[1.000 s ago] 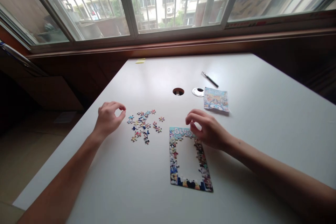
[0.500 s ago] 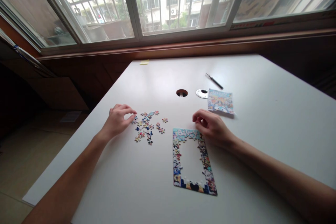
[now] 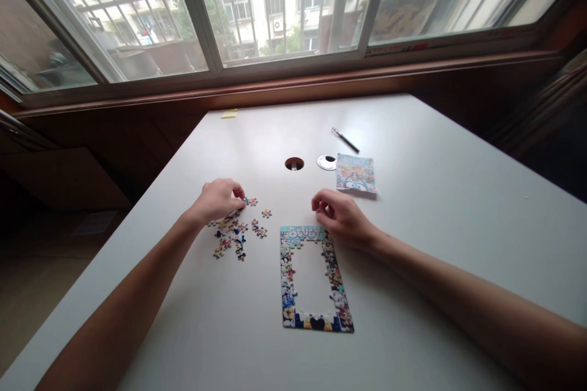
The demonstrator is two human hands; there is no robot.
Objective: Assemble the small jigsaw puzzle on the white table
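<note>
A part-built jigsaw (image 3: pixel 288 284), only its colourful border assembled, lies on the white table (image 3: pixel 435 208) in front of me. Left of it lies a scatter of several loose puzzle pieces (image 3: pixel 233 238). My left hand (image 3: pixel 217 200) rests over the far end of that scatter, fingers curled and pinching at a piece there. My right hand (image 3: pixel 339 217) rests on the table at the jigsaw's top right corner, fingers curled in; whether it holds anything is hidden.
A small printed picture card (image 3: pixel 355 173) lies beyond my right hand. Near it are a round white cap (image 3: pixel 326 162), a cable hole (image 3: pixel 294 164) and a pen (image 3: pixel 345 140). A yellow note (image 3: pixel 229 113) sits at the table's far edge under the window.
My left hand has moved right from beside the loose pieces onto their far end and closed on a piece. My right hand has curled tighter beside the jigsaw's top corner.
</note>
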